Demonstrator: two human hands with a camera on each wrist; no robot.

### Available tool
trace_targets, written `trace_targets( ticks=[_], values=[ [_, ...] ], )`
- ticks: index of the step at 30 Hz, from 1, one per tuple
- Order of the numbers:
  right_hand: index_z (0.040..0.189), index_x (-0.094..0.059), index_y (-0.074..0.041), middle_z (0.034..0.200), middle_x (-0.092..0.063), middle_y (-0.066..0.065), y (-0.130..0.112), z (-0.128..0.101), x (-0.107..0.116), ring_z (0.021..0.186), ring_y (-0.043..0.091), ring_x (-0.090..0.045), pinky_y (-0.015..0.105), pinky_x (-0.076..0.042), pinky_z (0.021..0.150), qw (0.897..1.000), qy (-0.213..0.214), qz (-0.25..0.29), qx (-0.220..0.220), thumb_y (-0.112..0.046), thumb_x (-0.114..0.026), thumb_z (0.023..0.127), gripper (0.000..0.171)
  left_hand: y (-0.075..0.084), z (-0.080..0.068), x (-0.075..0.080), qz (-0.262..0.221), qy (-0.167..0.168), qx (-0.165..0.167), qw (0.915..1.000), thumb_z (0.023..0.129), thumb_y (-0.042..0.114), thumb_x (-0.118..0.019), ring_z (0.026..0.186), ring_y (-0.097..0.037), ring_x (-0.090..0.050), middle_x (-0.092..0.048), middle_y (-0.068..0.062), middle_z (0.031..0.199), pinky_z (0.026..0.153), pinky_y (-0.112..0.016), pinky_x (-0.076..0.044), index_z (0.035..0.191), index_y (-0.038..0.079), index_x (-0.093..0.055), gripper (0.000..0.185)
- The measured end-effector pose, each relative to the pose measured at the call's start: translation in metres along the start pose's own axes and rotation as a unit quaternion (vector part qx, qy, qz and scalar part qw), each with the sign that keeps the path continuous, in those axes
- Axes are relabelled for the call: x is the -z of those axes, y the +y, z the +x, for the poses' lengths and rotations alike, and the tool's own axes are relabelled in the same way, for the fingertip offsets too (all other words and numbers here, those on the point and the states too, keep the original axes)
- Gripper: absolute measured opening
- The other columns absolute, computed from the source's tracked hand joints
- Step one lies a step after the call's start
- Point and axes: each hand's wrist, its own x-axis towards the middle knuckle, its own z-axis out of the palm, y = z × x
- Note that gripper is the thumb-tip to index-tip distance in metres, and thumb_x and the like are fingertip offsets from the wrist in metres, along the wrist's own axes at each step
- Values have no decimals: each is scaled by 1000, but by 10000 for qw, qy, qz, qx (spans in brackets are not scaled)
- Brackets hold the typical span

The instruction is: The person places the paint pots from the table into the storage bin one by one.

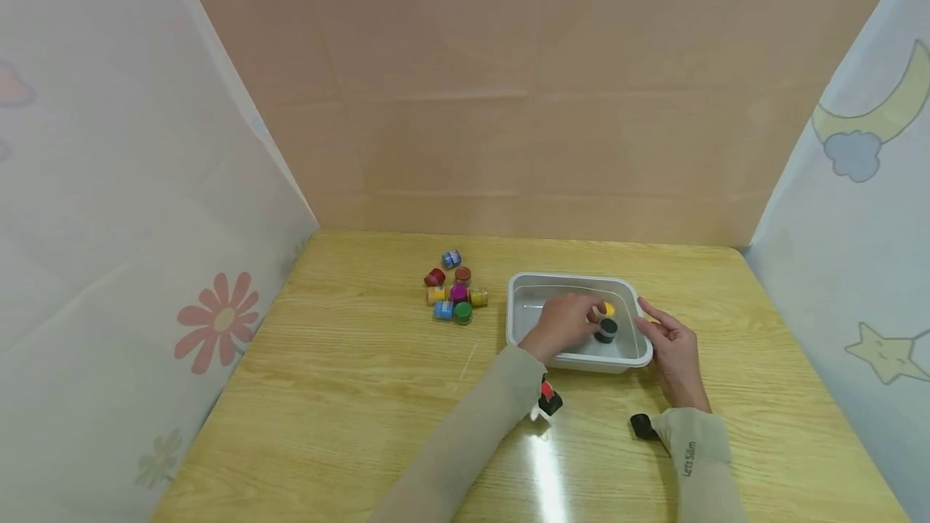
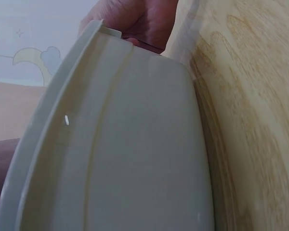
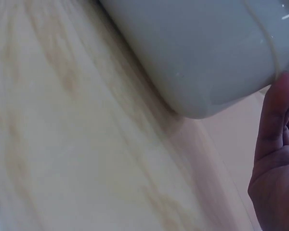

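A white plastic tray (image 1: pixel 523 321) stands on the table, with a black-lidded jar (image 1: pixel 606 330) and a yellow-topped jar (image 1: pixel 609 310) inside at its right end. My left hand (image 1: pixel 570 320) reaches in over the near rim and pinches the black-lidded jar at its left side. At the tray's right end, my right hand (image 1: pixel 676 353) holds the rim. The left wrist view is mostly the tray's outer wall (image 2: pixel 144 134), with the right hand (image 2: pixel 135 21) beyond it. In the right wrist view, the right hand's thumb (image 3: pixel 277 106) touches the outer wall.
To the left of the tray, several small paint jars lie in a cluster, among them a green-lidded jar (image 1: pixel 462 312), a purple-lidded jar (image 1: pixel 458 293) and a blue jar (image 1: pixel 451 259). The wooden table (image 1: pixel 349 378) ends at a brown backdrop (image 1: pixel 508 144); patterned sheets flank both sides.
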Motion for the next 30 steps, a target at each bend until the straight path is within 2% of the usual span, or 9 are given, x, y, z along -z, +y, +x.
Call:
trace_targets(
  ticks=[10,14,21,26,30],
  values=[
    [138,-67,-16,75,-74,-5,-3,-1,-1,65,1,-61,16,-53,57,9999,-18,-37,-140,-17,-76,96,43,-9,-13,21,-121,273,-337,9990,98,26,-73,93,0,-66,-75,14,107,68,-14,-43,127,26,-71,28],
    [138,-67,-15,73,-72,-5,-5,0,-2,64,2,-60,16,-52,58,9999,41,-65,-150,-16,-76,95,44,-17,-21,35,-292,402,-330,9982,101,27,-69,92,0,-67,-75,12,112,70,-13,-47,130,26,-69,28],
    [140,-65,-14,75,-74,-6,-6,-1,-3,65,2,-60,16,-51,57,9999,-18,22,-153,-14,-75,96,45,-35,-41,58,-452,881,-315,9946,103,23,-67,94,-6,-71,-76,6,116,82,-20,-55,130,21,-68,28],
    [139,-66,-15,78,-75,-6,-6,-1,-3,68,1,-62,16,-52,58,9998,-64,89,-146,-14,-74,96,43,-49,-55,70,-734,1047,-192,9916,103,23,-66,100,-11,-72,-75,3,118,88,-29,-57,137,18,-63,34],
    [136,-69,-19,79,-76,-6,-6,-1,-3,68,1,-62,15,-52,59,9998,-45,108,-160,-14,-74,96,40,-64,-63,78,-787,1237,-103,9891,103,23,-66,103,-14,-73,-75,1,121,90,-29,-58,138,20,-62,35]
  ],
)
